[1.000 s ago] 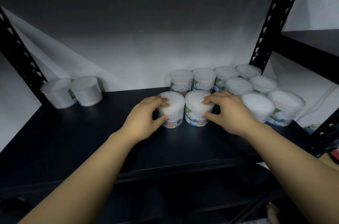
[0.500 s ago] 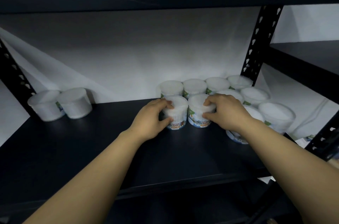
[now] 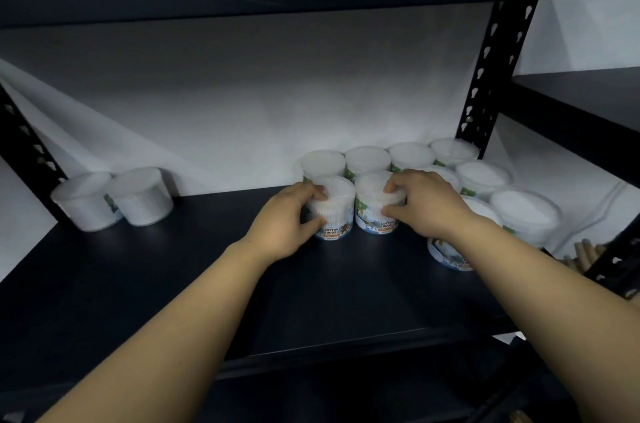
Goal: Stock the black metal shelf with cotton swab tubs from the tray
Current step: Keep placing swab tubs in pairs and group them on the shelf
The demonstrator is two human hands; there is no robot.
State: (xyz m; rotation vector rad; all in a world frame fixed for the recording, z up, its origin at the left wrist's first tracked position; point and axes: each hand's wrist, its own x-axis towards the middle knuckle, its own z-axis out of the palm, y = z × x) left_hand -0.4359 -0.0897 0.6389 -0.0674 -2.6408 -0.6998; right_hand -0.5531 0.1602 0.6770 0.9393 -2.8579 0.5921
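- The black metal shelf (image 3: 173, 284) carries a cluster of cotton swab tubs at back right and a pair (image 3: 114, 200) at far left.
- The left hand (image 3: 287, 221) wraps one front tub (image 3: 334, 211); the right hand (image 3: 426, 207) wraps its neighbour (image 3: 375, 211), fingers curled round each.
- Placing step, I'd say: both tubs stand on the shelf, touching.
- Next: let go, fetch more from the unseen tray.

I count 12 tubs (image 3: 334, 211) on the shelf (image 3: 173, 284): 2 at far left, 10 clustered right of centre. Cluster splits as 4 in the back row, 6 in front, one partly hidden behind my right arm. 2 hands (image 3: 284, 225) in view, 2 slotted uprights (image 3: 491, 76).
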